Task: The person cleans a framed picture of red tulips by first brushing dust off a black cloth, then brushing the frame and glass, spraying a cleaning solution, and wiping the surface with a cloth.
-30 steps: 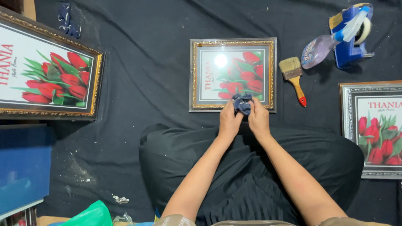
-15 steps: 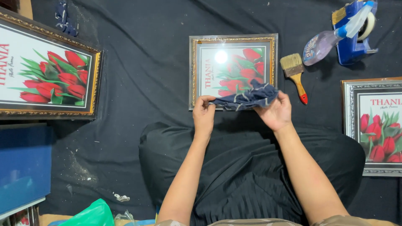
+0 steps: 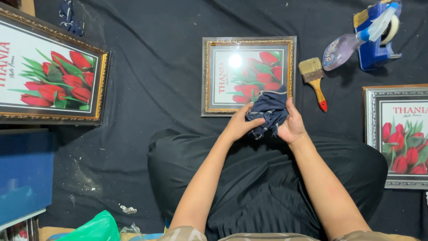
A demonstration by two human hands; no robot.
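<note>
Hands meet just above the lap, both closed on a bunched dark blue cloth [image 3: 267,111]. The left hand [image 3: 239,127] grips the cloth's lower left side, its fingers curled into the folds; the right hand [image 3: 292,125] holds the right side, thumb pointing to twelve o'clock along the cloth's edge and fingers wrapped underneath. The cloth hangs over the lower right corner of a small gold-framed tulip picture [image 3: 247,76], which lies flat on the black floor covering [image 3: 156,67] at twelve o'clock from the person; whether the cloth touches the glass cannot be told. A bright lamp reflection sits on the glass near the picture's top.

At two o'clock from the hands, just beside the small frame, lies a paintbrush [image 3: 314,80] with a wooden handle and red tip, bristles pointing to eleven o'clock. Farther out toward one o'clock a purple spray bottle [image 3: 345,49] leans across a blue tape dispenser [image 3: 379,40]. At three o'clock a silver-framed tulip picture [image 3: 399,134] lies partly out of view. At ten o'clock a larger gold-framed tulip picture [image 3: 49,80] rests well apart from the hands. A blue box [image 3: 24,174] sits at eight o'clock, and a green plastic bag [image 3: 89,227] shows at seven o'clock near the lower edge. The person's dark trousers [image 3: 267,187] fill the lower middle.
</note>
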